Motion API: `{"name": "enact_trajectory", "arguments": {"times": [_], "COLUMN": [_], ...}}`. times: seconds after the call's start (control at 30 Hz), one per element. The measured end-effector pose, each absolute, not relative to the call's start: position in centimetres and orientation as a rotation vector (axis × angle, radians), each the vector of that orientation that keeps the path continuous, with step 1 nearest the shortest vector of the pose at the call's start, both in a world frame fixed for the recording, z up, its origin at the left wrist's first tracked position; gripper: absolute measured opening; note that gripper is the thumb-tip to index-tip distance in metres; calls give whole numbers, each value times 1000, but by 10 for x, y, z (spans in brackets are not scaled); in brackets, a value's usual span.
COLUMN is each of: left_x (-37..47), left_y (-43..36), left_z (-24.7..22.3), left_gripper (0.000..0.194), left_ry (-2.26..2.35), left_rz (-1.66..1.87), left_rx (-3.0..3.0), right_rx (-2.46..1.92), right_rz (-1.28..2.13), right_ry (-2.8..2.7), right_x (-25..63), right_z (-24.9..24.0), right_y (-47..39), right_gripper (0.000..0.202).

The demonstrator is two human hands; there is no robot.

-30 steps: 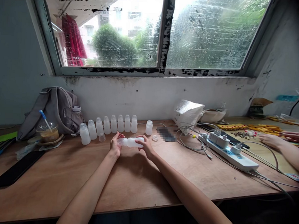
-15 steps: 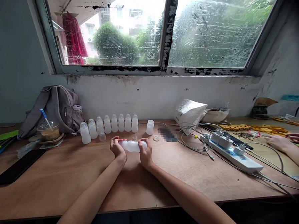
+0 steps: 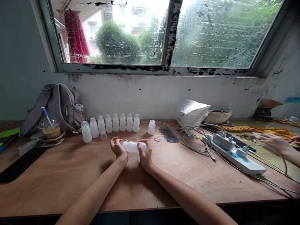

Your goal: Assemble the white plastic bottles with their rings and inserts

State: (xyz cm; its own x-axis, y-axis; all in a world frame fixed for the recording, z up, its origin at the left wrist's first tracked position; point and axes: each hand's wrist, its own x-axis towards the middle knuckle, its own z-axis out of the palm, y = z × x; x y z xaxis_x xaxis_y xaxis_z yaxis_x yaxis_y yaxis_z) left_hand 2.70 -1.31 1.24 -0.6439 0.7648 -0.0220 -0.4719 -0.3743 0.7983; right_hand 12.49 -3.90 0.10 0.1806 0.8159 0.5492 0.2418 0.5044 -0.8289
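A frosted white baby bottle (image 3: 132, 147) lies sideways between my two hands, just above the wooden table. My left hand (image 3: 118, 148) is closed around its left end, which the fingers mostly cover. The right end is gripped by my right hand (image 3: 145, 151), thumb along the near side. Behind them several similar bottles (image 3: 116, 122) stand upright in a row against the wall. One bottle (image 3: 151, 127) without a tall top stands apart to the right, near a small white ring (image 3: 157, 138). Clear caps (image 3: 104, 136) lie in front of the row.
On the left are a grey backpack (image 3: 57, 104), an iced drink cup (image 3: 50, 129) and a black flat object (image 3: 18, 166). To the right sit a white pouch (image 3: 192, 114), tangled cables (image 3: 195, 146) and a power strip (image 3: 238, 159). Another person's hand (image 3: 274, 142) is at far right.
The view has shifted slightly. Both my hands keep hold of the bottle in nearly the same place, with small finger movements. The other person's hand has moved slightly left.
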Motion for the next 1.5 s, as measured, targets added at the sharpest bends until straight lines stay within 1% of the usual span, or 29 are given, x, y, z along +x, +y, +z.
{"name": "enact_trajectory", "arguments": {"times": [0.17, 0.3, 0.4, 0.5, 0.6, 0.83, 1.03, 1.13, 1.27, 1.43, 1.5], "left_x": [18, 9, 2, -1, -1, 8, 19, 18, 10, -7, -13], "left_y": [1, 4, 4, 3, -1, -7, -4, 0, 8, 20, 25], "left_z": [9, 18, 23, 24, 26, 26, 15, 11, 6, -4, -7], "left_gripper": [21, 32, 33, 34, 38, 42, 38, 39, 37, 14, 9], "left_ry": [1016, 831, 685, 582, 530, 481, 509, 580, 762, 1026, 1064], "left_rz": [1933, 1753, 1704, 1696, 1645, 1551, 1523, 1517, 1599, 1693, 1704], "left_rx": [332, 352, 315, 392, 567, 683, 716, 721, 719, 651, 618], "right_rx": [-1069, -1097, -1078, -992, -951, -972, -1004, -1032, -948, -901, -891], "right_rz": [664, 751, 834, 907, 868, 757, 794, 723, 596, 447, 424], "right_ry": [-1401, -1418, -1584, -1773, -1878, -1923, -1882, -1909, -1879, -1772, -1812], "right_x": [132, 143, 149, 150, 150, 152, 148, 148, 146, 143, 143], "right_z": [0, -2, -1, 1, 2, -1, -7, -7, 0, 25, 37], "right_y": [-28, -11, -3, -3, -6, -6, -3, -5, -9, -10, -6], "right_gripper": [27, 29, 29, 36, 40, 36, 44, 43, 53, 57, 50]}}
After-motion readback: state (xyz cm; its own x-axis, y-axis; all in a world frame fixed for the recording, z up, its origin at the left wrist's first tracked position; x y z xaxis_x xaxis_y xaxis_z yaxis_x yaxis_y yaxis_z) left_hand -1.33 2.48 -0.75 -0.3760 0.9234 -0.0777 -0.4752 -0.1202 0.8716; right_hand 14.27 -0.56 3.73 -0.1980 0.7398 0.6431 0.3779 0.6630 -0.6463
